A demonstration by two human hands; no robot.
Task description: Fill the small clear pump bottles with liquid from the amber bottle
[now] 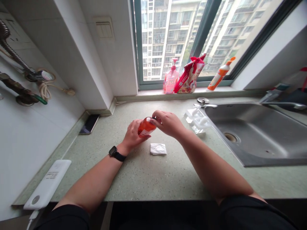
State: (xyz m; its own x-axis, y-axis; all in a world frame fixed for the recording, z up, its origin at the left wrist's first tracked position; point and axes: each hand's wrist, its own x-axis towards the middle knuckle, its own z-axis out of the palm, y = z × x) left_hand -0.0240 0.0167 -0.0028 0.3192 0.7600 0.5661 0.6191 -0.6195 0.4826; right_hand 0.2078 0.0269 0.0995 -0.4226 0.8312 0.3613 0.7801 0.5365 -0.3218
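Just above the middle of the pale green speckled counter (144,179), both hands meet on a small orange bottle (145,127). The left hand (132,136) is wrapped round the bottle's body from below and behind, fingers closed on it, and holds it tilted, its top toward the right. The right hand (168,123) comes in from the other side with thumb and fingertips pinched together on the top end. A bit of white shows there, probably a cap, though the fingers cover most of it. The bottle is held clear of the counter, between the two hands. A black smartwatch (116,153) sits on the left wrist.

Just beside the hands, toward the person, a small folded white packet (158,149) lies flat on the counter. To the right of the right hand, at the corner of the steel sink (263,143), lies a piece of clear plastic packaging (198,120); a round metal strainer (203,101) lies behind it.

On the windowsill stand three things in a row — a pink pump bottle (170,80), a red and white bag (190,76) and a leaning orange and white squeeze bottle (220,74).

Well apart on the left, a dark phone (89,124) lies by the wall, and a white power bank (48,183) rests at the counter's near edge.
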